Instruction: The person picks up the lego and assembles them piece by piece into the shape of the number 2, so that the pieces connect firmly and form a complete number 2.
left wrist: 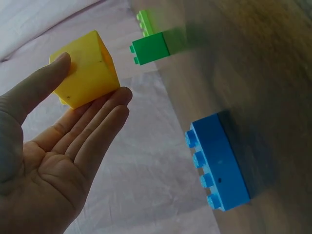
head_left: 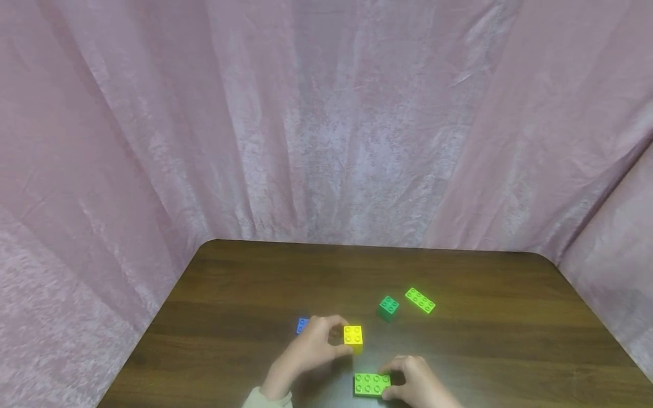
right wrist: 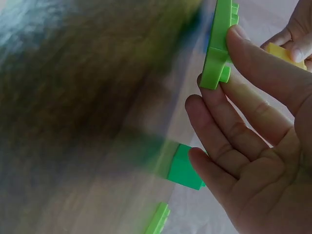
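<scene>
I count five bricks on my worktop point(head_left: 245, 294): one yellow brick point(head_left: 353, 335), one blue brick point(head_left: 302, 325), one dark green brick point(head_left: 389, 306), and two light green bricks, one at twelve o'clock point(head_left: 420, 300), one nearest me point(head_left: 372, 384).

Dark brown wood-grain surface point(head_left: 245, 294), rounded far corners. Pale pink crushed-velvet curtain point(head_left: 326, 124) hangs behind and wraps both sides, heavily creased in vertical folds. Lighting soft, even; faint sheen on fabric and on the wood.
</scene>
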A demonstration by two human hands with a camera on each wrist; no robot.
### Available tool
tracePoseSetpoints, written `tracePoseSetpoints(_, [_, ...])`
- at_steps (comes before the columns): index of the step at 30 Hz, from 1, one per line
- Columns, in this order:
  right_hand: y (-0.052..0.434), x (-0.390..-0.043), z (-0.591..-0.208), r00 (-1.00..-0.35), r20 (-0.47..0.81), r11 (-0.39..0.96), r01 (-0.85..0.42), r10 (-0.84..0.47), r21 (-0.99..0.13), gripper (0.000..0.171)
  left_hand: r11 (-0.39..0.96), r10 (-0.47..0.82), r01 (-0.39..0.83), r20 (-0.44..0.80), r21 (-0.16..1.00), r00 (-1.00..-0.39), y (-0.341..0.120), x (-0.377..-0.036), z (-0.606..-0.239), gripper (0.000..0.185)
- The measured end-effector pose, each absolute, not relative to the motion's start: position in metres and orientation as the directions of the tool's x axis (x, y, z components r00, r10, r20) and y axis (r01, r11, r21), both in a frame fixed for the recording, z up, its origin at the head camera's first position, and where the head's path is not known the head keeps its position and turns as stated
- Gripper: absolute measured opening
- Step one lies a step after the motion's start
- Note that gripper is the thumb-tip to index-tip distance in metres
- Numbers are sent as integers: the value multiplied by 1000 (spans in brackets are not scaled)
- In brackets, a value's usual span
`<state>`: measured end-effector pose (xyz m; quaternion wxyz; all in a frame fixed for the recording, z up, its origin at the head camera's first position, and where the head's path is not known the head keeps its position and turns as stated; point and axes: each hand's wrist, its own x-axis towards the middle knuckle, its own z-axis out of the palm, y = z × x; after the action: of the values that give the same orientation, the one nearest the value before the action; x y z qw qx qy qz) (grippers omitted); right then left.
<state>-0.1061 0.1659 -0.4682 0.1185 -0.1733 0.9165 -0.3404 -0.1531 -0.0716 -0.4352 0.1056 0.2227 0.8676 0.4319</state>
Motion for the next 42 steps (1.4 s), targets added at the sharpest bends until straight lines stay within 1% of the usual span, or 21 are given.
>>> tracePoseSetpoints(4, [165,-107,-471,-917,-115,718,-216,-382,-661,29,527,477,295,10,797,-879,-70,-152,-438,30])
tracePoseSetpoints(7, [165,-107,-473,-920,-104,709,-215,-377,-672,30,531,476,294,8,795,-880,-70,-151,-440,30])
tracePoseSetpoints(14, [166,-109,-476,-920,-36,701,-271,-390,-660,30,530,479,311,24,789,-878,-69,-151,-440,30])
tracePoseSetpoints(17, [167,-109,-477,-920,-35,703,-273,-391,-657,30,525,479,314,30,791,-877,-69,-149,-441,29])
tracePoseSetpoints(22, [167,-110,-478,-922,-83,712,-233,-379,-662,28,507,475,257,-18,823,-880,-67,-142,-444,29])
tracePoseSetpoints(29, [167,-112,-478,-913,-97,707,-236,-396,-667,28,462,490,182,-78,868,-868,-60,-133,-452,28])
tracePoseSetpoints(33, [168,-112,-478,-911,-94,700,-240,-402,-673,28,457,505,163,-104,874,-857,-55,-130,-456,27])
tracePoseSetpoints(37, [167,-112,-478,-911,-81,701,-252,-405,-667,28,467,513,169,-110,868,-851,-53,-127,-459,26])
tracePoseSetpoints(42, [167,-113,-477,-903,-112,681,-227,-414,-696,28,505,515,141,-166,851,-841,-50,-124,-462,25])
